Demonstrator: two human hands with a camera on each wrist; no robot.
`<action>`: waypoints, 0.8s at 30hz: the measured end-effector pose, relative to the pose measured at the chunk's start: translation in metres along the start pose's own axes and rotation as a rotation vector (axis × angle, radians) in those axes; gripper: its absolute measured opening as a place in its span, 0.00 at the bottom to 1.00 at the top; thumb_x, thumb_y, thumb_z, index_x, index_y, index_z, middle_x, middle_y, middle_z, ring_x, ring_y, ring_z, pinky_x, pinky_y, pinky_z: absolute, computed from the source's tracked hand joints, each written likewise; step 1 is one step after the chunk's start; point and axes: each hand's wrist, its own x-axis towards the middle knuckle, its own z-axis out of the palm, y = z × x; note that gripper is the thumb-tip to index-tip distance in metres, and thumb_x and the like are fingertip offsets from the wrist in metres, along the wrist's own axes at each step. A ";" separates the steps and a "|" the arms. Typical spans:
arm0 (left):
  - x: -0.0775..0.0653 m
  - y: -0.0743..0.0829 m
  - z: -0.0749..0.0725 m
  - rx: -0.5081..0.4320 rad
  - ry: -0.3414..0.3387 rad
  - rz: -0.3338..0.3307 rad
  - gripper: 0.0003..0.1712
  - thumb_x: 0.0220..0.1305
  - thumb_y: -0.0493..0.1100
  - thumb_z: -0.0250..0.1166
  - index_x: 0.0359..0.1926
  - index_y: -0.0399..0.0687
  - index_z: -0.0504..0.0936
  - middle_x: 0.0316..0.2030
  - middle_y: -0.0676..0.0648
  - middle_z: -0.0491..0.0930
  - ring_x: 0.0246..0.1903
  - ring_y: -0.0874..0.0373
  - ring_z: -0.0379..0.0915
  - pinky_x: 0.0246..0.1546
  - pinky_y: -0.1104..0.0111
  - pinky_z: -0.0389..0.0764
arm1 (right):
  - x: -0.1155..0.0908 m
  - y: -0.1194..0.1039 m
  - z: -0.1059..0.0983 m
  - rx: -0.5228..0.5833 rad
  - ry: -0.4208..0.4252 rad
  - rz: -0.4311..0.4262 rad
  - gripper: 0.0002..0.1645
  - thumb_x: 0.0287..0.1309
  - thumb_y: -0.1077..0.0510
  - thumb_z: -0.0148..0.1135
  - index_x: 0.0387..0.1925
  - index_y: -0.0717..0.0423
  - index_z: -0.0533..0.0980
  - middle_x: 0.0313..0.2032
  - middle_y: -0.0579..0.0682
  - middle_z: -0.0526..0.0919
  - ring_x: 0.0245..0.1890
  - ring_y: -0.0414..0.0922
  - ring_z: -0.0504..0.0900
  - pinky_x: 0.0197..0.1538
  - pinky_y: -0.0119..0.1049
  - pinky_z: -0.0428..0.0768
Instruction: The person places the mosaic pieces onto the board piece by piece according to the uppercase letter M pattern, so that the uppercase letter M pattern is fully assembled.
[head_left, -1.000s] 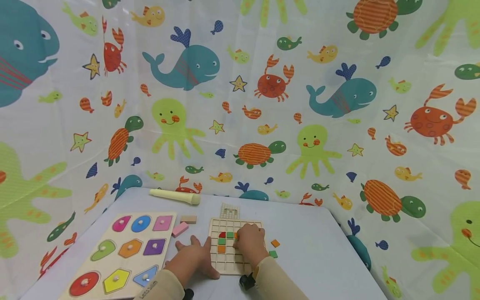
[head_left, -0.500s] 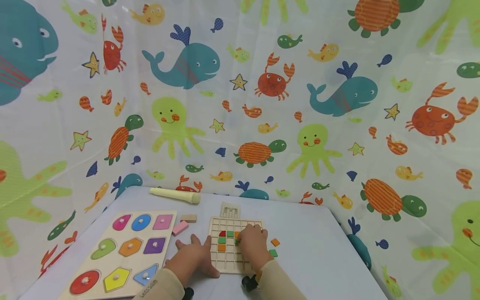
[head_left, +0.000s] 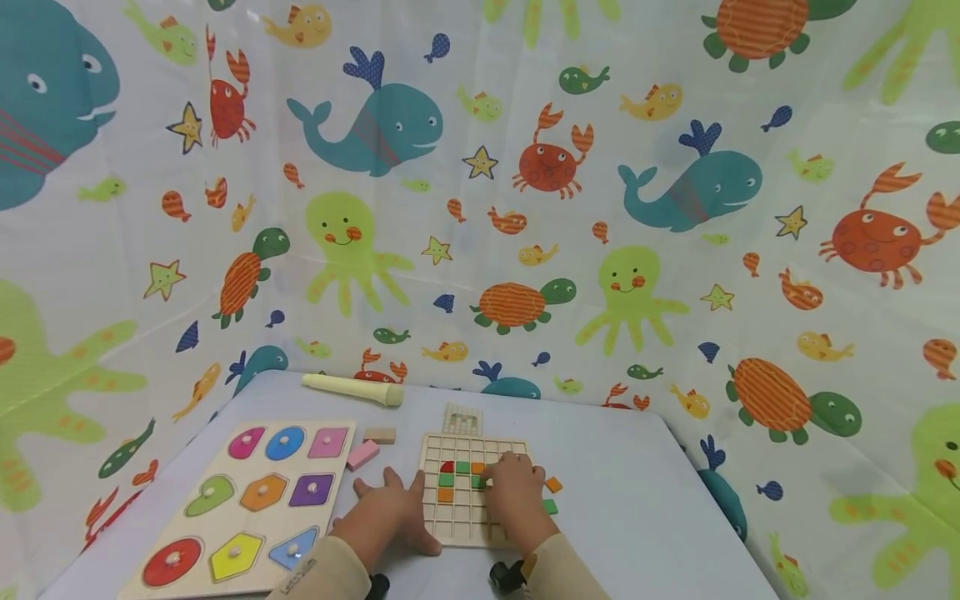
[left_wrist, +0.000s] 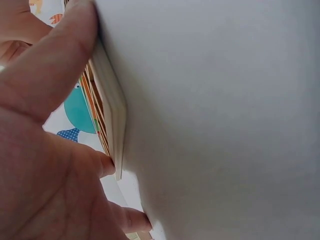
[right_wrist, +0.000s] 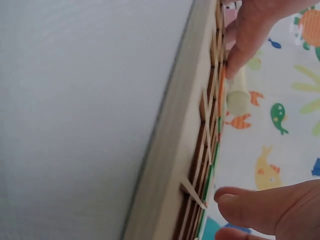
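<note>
A square wooden grid board lies on the table with several coloured tiles in its cells. Among them are a red piece, a green tile and an orange tile. My left hand rests spread at the board's left edge; in the left wrist view its thumb and a fingertip touch the board's side. Over the right half of the board, my right hand has its fingers bent down at the tiles. Its thumb shows close to the grid, but whether it pinches a tile is hidden.
A knobbed shape puzzle lies to the left. Beside it are a pink block and a wooden block. A microphone-shaped object and a small grid piece lie behind. Loose orange and green tiles sit right of the board.
My right hand has shifted slightly rightward across the board, uncovering more of the orange and green tiles beside its fingers. My left hand has stayed at the board's edge.
</note>
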 end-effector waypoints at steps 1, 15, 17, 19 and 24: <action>-0.001 0.000 0.000 -0.001 -0.002 -0.001 0.70 0.39 0.69 0.87 0.81 0.58 0.64 0.81 0.26 0.47 0.75 0.09 0.33 0.59 0.10 0.51 | 0.000 0.001 -0.001 0.006 0.003 -0.002 0.09 0.61 0.55 0.77 0.38 0.34 0.92 0.47 0.48 0.82 0.54 0.53 0.75 0.58 0.60 0.73; 0.000 0.001 0.001 0.009 0.003 -0.005 0.70 0.39 0.69 0.87 0.81 0.57 0.64 0.81 0.26 0.48 0.75 0.09 0.35 0.59 0.10 0.51 | -0.007 0.001 -0.009 0.081 -0.050 0.001 0.09 0.61 0.57 0.76 0.38 0.37 0.93 0.44 0.49 0.81 0.51 0.53 0.72 0.57 0.61 0.70; 0.000 0.000 0.001 0.012 0.009 -0.002 0.70 0.38 0.70 0.87 0.81 0.57 0.65 0.81 0.26 0.49 0.75 0.08 0.35 0.58 0.10 0.52 | -0.008 0.002 -0.010 0.075 -0.057 -0.004 0.09 0.61 0.57 0.77 0.39 0.37 0.93 0.45 0.49 0.81 0.52 0.53 0.72 0.59 0.61 0.70; 0.001 0.000 0.001 0.012 0.013 0.003 0.70 0.38 0.70 0.87 0.81 0.57 0.65 0.81 0.26 0.49 0.75 0.08 0.35 0.58 0.10 0.52 | -0.009 0.003 -0.012 0.051 -0.070 -0.013 0.11 0.61 0.56 0.76 0.42 0.35 0.93 0.47 0.50 0.81 0.53 0.54 0.72 0.60 0.61 0.70; 0.000 0.000 0.001 0.007 0.006 0.004 0.70 0.39 0.69 0.87 0.81 0.57 0.65 0.81 0.25 0.48 0.75 0.08 0.34 0.58 0.10 0.51 | -0.012 0.008 -0.015 0.007 -0.123 -0.035 0.16 0.63 0.54 0.76 0.49 0.30 0.91 0.52 0.49 0.81 0.55 0.55 0.70 0.62 0.63 0.69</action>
